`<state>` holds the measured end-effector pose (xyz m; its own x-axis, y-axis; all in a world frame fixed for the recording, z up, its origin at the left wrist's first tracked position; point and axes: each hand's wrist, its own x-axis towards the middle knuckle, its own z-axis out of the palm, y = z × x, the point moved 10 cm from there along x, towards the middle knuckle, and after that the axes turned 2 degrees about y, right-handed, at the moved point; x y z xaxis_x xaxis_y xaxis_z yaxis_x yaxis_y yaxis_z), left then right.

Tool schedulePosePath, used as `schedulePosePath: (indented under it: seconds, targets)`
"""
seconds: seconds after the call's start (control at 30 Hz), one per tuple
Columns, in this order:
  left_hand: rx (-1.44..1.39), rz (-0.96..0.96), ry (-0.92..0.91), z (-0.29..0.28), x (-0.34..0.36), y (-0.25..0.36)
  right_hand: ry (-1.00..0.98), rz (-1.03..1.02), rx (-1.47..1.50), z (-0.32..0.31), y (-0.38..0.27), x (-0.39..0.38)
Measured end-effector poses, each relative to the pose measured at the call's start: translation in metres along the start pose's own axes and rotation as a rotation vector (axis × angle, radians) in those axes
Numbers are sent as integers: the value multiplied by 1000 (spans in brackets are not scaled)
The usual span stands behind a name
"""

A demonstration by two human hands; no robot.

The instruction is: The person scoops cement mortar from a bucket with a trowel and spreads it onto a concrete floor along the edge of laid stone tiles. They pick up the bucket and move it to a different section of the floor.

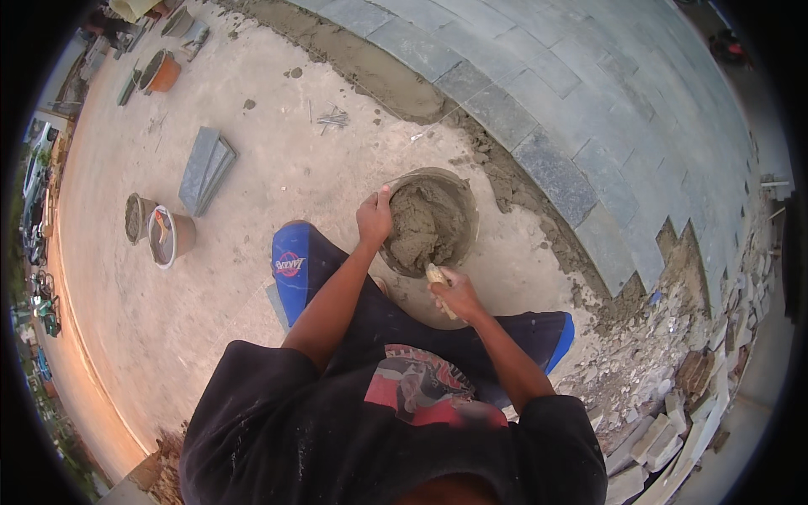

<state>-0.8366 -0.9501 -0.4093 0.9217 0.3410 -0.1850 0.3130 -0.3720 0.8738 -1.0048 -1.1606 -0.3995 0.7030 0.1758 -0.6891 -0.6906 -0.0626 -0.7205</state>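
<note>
Soft daylight covers the ground [220, 299]. Fisheye distortion bends the paving [606, 109] toward black corners. The shirt [286, 421] shows one blurred patch.

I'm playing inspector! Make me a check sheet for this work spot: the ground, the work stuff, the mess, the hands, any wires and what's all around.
Surface: pale, dusty floor with grey splats; grey slabs laid at upper right.
Job's things: round bucket holding thick grey mortar; pale handle of a tool, its far end not clear.
Clutter: stacked slabs, two pails, loose sticks, rubble.
Hands: left hand on the bucket's rim; right hand around the handle.
Cables: nothing seen.
Surroundings: motorbikes at the left edge; orange bucket at upper left, with another person partly in view beyond.
</note>
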Motion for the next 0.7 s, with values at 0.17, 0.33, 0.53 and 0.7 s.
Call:
schedulePosePath:
  seconds: [0.17, 0.33, 0.53, 0.7]
  targets:
    - [302, -234, 120, -30, 31, -51, 57, -89, -166, -21, -22, -8]
    - [457, -254, 181, -54, 65, -31, 68, -66, -165, -45, -58, -26]
    - [475, 83, -55, -12, 169, 24, 248, -175, -233, -86, -118, -28]
    - [796, 387, -461, 98, 235, -1, 588, -501, -673, -136, -154, 16]
